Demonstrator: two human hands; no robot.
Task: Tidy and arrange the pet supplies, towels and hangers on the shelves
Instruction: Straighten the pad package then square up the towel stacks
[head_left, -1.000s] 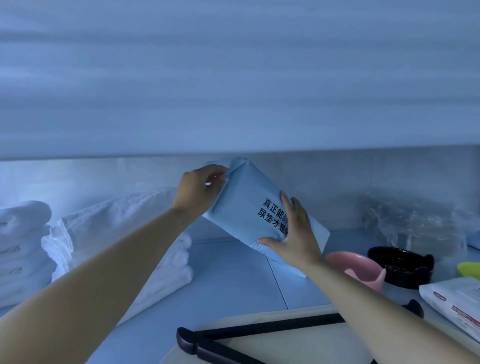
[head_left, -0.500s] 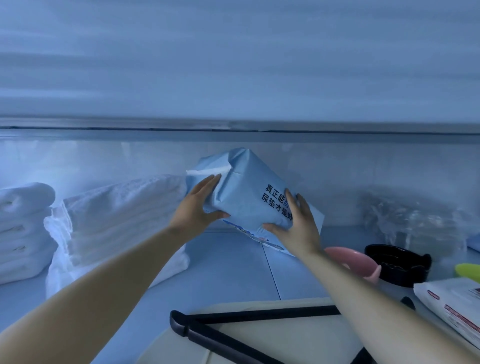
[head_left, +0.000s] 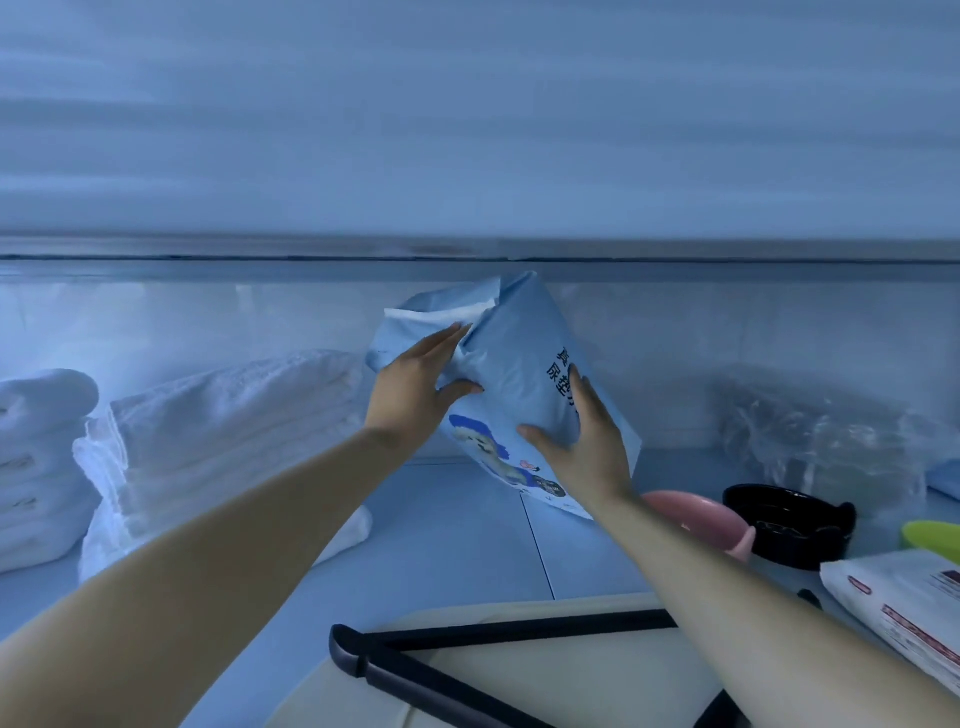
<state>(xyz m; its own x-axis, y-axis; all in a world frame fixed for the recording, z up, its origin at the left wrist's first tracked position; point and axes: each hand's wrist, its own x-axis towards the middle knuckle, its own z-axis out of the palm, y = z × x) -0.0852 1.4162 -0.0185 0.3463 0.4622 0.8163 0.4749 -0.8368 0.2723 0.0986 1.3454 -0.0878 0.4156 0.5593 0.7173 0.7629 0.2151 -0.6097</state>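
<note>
Blue plastic pack (head_left: 511, 364) stands tilted on the shelf (head_left: 457, 525), between the towels (head_left: 223, 415) and the pink bowl (head_left: 691, 514), its lower edge on the board and its crumpled top close under the shelf above. The step in hand looks like setting this pack upright at the back.

To do it well, I judge that the 2 hands should push evenly, bringing the base flat before letting go, since a soft pack like this will likely slump or slide on the smooth board. The top needs to clear the upper shelf, and the base should stop short of the pink bowl and black bowl (head_left: 784, 519). Resting it against the back wall or the towels would probably steady it.

The left hand (head_left: 410, 384) lies flat on the pack's upper left side, its fingers (head_left: 441, 340) straight and pressed together, the thumb spread below them onto the front face. The right hand (head_left: 582, 447) presses the lower right of the front face, its fingers (head_left: 587, 395) straight and together over the print, thumb spread wide to the left. Neither hand pinches; the pack sits between the 2 palms.
</note>
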